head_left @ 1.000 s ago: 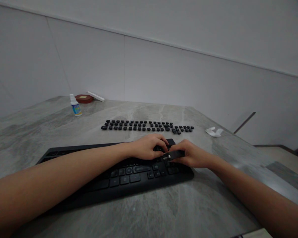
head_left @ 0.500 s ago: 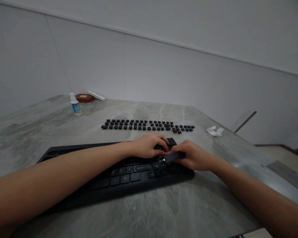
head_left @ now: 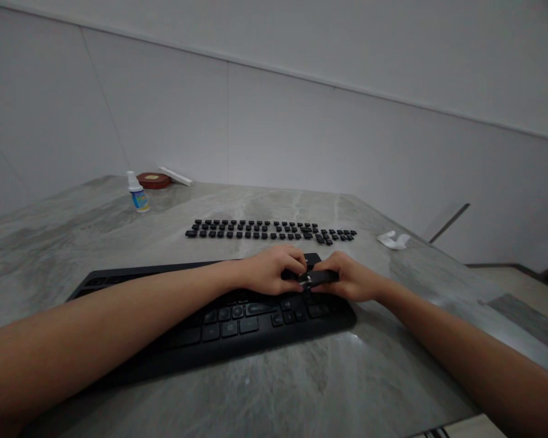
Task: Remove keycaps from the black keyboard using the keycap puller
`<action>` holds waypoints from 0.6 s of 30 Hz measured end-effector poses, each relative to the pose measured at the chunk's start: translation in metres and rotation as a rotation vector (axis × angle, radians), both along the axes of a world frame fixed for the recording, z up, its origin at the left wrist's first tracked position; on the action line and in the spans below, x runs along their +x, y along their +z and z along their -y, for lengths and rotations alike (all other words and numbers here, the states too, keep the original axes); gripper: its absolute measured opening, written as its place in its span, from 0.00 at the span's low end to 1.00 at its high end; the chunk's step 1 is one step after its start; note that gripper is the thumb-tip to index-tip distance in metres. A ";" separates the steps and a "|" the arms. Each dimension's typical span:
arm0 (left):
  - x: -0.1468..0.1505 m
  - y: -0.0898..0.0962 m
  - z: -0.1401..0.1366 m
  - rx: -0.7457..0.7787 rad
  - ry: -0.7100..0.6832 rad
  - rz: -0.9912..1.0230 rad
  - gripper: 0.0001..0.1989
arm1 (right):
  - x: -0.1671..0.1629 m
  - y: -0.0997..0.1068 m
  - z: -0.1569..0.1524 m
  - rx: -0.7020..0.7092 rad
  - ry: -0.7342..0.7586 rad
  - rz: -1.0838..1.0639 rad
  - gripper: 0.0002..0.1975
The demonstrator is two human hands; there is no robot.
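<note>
A black keyboard (head_left: 237, 340) lies slanted on the marbled table in front of me, several of its keys still seated along the near side. My right hand (head_left: 351, 278) is closed around what looks like a black keycap puller (head_left: 324, 278), its metal end pointing left above the keyboard's right part. Thumb and fingers of my left hand (head_left: 276, 271) are pinched together at that metal end; whatever they hold there is too small to make out. Beyond the keyboard, loose black keycaps (head_left: 256, 229) lie in rows.
A small white spray bottle (head_left: 138, 193) stands at the back left, near a reddish-brown case (head_left: 153, 180) and a white flat strip (head_left: 175, 176). Crumpled white tissue (head_left: 393, 240) lies at the right. A wall rises behind the table.
The puller's metal end has moved slightly up and right, from above the keys to my left fingertips. My right hand has shifted a little up and left.
</note>
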State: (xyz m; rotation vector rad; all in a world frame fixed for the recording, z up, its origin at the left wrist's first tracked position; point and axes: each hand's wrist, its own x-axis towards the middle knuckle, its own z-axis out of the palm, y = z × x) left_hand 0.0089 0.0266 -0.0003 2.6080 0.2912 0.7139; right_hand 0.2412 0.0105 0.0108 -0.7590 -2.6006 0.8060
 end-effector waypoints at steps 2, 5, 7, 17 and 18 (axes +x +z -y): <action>0.000 -0.002 -0.001 0.023 -0.006 0.005 0.03 | -0.001 0.002 -0.001 -0.024 -0.004 0.008 0.13; 0.001 -0.004 -0.002 0.024 -0.023 0.011 0.05 | -0.001 0.003 -0.004 -0.054 -0.023 0.033 0.16; 0.001 -0.005 -0.003 0.010 -0.021 0.017 0.06 | -0.002 0.003 -0.006 -0.084 -0.024 0.048 0.17; 0.002 -0.007 -0.004 -0.039 0.000 0.018 0.08 | -0.004 0.007 -0.012 -0.156 -0.017 0.080 0.16; 0.002 -0.007 -0.004 -0.038 0.000 0.018 0.08 | -0.005 0.008 -0.010 -0.122 -0.010 0.083 0.15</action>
